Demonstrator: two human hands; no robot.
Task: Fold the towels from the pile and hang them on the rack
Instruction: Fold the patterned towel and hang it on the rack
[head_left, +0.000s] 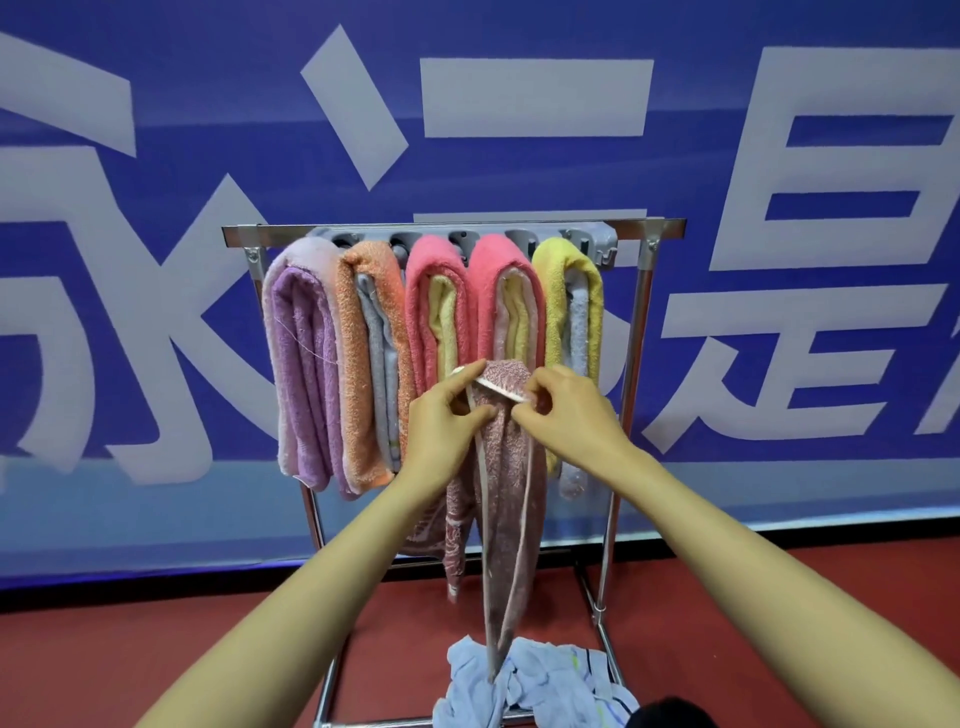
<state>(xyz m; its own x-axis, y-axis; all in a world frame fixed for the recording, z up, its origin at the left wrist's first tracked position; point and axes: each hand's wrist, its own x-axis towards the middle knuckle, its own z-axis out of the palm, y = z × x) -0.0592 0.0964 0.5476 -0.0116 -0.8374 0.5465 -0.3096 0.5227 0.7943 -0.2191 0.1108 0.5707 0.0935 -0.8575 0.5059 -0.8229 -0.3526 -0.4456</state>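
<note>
A speckled pink-brown towel (506, 483) hangs long and narrow in front of the metal rack (641, 291), its lower end reaching the pile. My left hand (441, 421) pinches its top left corner. My right hand (569, 415) pinches the top edge just to the right. Folded towels drape over the rack's grey bars: a lilac towel (304, 364), an orange towel (363, 364), two pink towels (431, 301) over yellow ones, and a yellow towel (553, 291). A pale blue towel pile (540, 680) lies on the floor by the rack's base.
A blue banner (519, 171) with large white characters covers the wall behind the rack. The floor (156, 649) is red. The rack's base rails (605, 623) run along the floor on both sides of the pile. A dark object (670, 714) sits at the bottom edge.
</note>
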